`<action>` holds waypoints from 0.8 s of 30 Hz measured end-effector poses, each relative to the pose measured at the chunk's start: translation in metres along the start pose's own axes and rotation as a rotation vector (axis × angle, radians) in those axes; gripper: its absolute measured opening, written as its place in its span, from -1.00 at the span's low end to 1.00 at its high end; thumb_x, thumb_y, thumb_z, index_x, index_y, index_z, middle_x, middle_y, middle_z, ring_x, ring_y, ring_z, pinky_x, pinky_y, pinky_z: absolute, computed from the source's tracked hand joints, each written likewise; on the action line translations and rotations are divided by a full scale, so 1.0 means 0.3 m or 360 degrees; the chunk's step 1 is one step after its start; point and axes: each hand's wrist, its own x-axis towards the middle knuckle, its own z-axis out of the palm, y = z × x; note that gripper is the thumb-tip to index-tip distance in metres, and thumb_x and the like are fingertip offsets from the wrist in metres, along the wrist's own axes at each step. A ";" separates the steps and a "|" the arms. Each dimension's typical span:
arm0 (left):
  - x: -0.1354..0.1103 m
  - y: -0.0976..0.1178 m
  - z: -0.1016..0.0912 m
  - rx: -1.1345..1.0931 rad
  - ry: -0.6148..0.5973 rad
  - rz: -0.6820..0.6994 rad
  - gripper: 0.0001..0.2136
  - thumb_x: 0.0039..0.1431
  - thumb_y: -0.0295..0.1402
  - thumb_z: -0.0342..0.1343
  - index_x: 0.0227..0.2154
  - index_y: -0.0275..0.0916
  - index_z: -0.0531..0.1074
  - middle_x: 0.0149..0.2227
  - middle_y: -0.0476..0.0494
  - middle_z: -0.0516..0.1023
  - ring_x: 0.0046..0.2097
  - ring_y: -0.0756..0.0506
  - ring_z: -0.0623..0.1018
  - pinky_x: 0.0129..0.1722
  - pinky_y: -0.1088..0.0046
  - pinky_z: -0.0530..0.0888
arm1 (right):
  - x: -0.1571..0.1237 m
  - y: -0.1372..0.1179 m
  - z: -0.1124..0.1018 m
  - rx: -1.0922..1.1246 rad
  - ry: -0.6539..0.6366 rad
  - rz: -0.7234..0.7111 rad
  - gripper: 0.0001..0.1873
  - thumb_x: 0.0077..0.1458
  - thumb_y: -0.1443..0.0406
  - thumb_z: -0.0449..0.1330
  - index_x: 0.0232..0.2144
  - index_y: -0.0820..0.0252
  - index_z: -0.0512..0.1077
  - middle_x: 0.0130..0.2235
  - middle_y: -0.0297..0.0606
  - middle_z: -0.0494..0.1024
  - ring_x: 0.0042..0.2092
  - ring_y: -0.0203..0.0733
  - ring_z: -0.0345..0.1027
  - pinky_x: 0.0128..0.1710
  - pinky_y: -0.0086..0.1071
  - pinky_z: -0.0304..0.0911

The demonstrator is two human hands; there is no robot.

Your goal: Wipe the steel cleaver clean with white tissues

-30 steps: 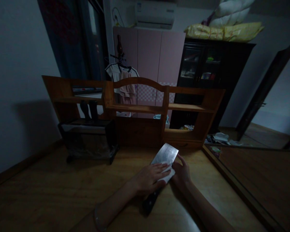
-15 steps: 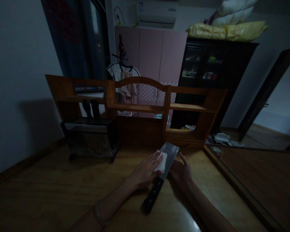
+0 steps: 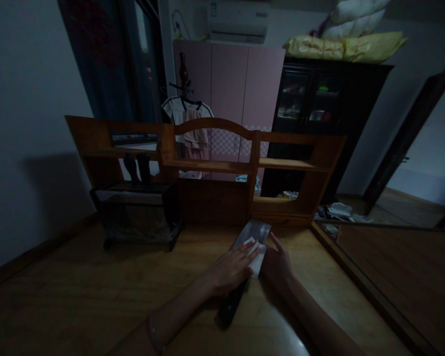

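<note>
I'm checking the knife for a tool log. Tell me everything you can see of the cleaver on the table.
The cleaver lies flat on the wooden table, its broad rectangular blade, dull grey metal, pointing toward the shelf unit, its dark handle toward the person. The left hand presses a white cloth flat on the blade; the right hand touches its right edge. Dim light hides finer detail.

The cleaver lies on the desk, blade toward one o'clock. The left hand rests on it over a cloth. The right hand sits just beside the blade at three o'clock. The shelf unit stands behind at twelve, the knife rack at ten.
</note>
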 end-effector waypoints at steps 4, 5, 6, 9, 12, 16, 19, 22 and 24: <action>0.003 -0.016 -0.002 0.0073 0.0036 -0.0073 -0.44 0.39 -0.08 -0.31 0.36 -0.13 -0.21 0.38 -0.11 -0.16 0.38 -0.12 -0.12 0.33 0.21 0.04 | -0.003 0.001 0.018 0.0002 -0.0082 -0.0004 -0.57 0.22 0.10 0.03 -0.05 0.29 0.42 -0.10 -0.09 0.58 -0.03 -0.03 0.44 -0.03 -0.15 0.32; 0.002 -0.023 0.000 0.0087 0.0041 -0.0101 -0.44 0.39 -0.08 -0.31 0.36 -0.14 -0.21 0.39 -0.11 -0.16 0.38 -0.11 -0.12 0.33 0.21 0.03 | -0.005 0.001 0.021 0.0010 -0.0081 -0.0016 -0.57 0.22 0.10 0.02 -0.04 0.29 0.42 -0.10 -0.09 0.58 -0.04 -0.04 0.45 -0.04 -0.17 0.33; 0.000 -0.030 0.003 0.0098 0.0046 -0.0132 -0.44 0.39 -0.08 -0.30 0.35 -0.14 -0.21 0.39 -0.11 -0.16 0.38 -0.11 -0.12 0.33 0.21 0.02 | -0.007 0.000 0.023 0.0021 -0.0070 -0.0032 -0.58 0.22 0.11 0.02 -0.05 0.29 0.42 -0.11 -0.10 0.58 -0.06 -0.06 0.46 -0.05 -0.20 0.33; -0.009 -0.050 0.012 0.0123 0.0084 -0.0220 -0.44 0.39 -0.09 -0.30 0.35 -0.14 -0.20 0.39 -0.11 -0.15 0.38 -0.11 -0.12 0.34 0.20 0.02 | -0.009 -0.002 0.021 0.0052 0.0004 -0.0044 -0.64 0.22 0.13 0.04 -0.09 0.25 0.44 -0.17 -0.16 0.60 -0.15 -0.12 0.48 -0.10 -0.27 0.35; -0.018 -0.064 0.021 0.0129 0.0135 -0.0264 -0.45 0.40 -0.10 -0.31 0.35 -0.14 -0.20 0.38 -0.11 -0.14 0.38 -0.12 -0.10 0.33 0.19 0.04 | -0.009 -0.002 0.014 0.0051 0.0025 0.0014 -0.66 0.22 0.12 0.07 -0.13 0.22 0.45 -0.22 -0.19 0.61 -0.22 -0.13 0.49 -0.18 -0.28 0.38; -0.024 -0.075 0.032 0.0071 0.0124 -0.0316 -0.44 0.39 -0.08 -0.31 0.35 -0.12 -0.20 0.38 -0.11 -0.16 0.38 -0.13 -0.10 0.32 0.19 0.06 | -0.009 -0.003 0.016 -0.0038 -0.0010 0.0125 -0.60 0.23 0.06 0.05 -0.06 0.21 0.41 -0.17 -0.15 0.59 -0.19 -0.07 0.47 -0.24 -0.20 0.40; -0.024 -0.075 0.029 0.0015 0.0071 -0.0298 -0.44 0.39 -0.07 -0.31 0.35 -0.13 -0.21 0.38 -0.11 -0.16 0.38 -0.13 -0.11 0.32 0.20 0.06 | -0.010 0.000 0.024 -0.0105 -0.0010 0.0161 -0.52 0.23 0.01 0.04 0.01 0.22 0.37 -0.17 -0.14 0.59 -0.18 -0.04 0.46 -0.24 -0.15 0.41; -0.020 -0.061 0.012 -0.0020 0.0017 -0.0150 -0.46 0.40 -0.11 -0.29 0.35 -0.11 -0.20 0.38 -0.11 -0.15 0.38 -0.12 -0.10 0.32 0.20 0.06 | -0.010 0.016 0.029 -0.0133 -0.0037 0.0222 -0.47 0.22 -0.02 0.02 0.03 0.26 0.37 -0.14 -0.10 0.58 -0.16 -0.04 0.47 -0.22 -0.17 0.40; -0.017 -0.048 -0.001 -0.0019 -0.0010 -0.0054 -0.48 0.41 -0.16 -0.27 0.35 -0.10 -0.19 0.38 -0.10 -0.13 0.38 -0.11 -0.08 0.32 0.21 0.08 | -0.009 0.033 0.032 -0.0126 -0.0053 0.0287 -0.47 0.22 -0.03 0.02 -0.02 0.28 0.40 -0.15 -0.09 0.59 -0.15 -0.04 0.48 -0.18 -0.18 0.38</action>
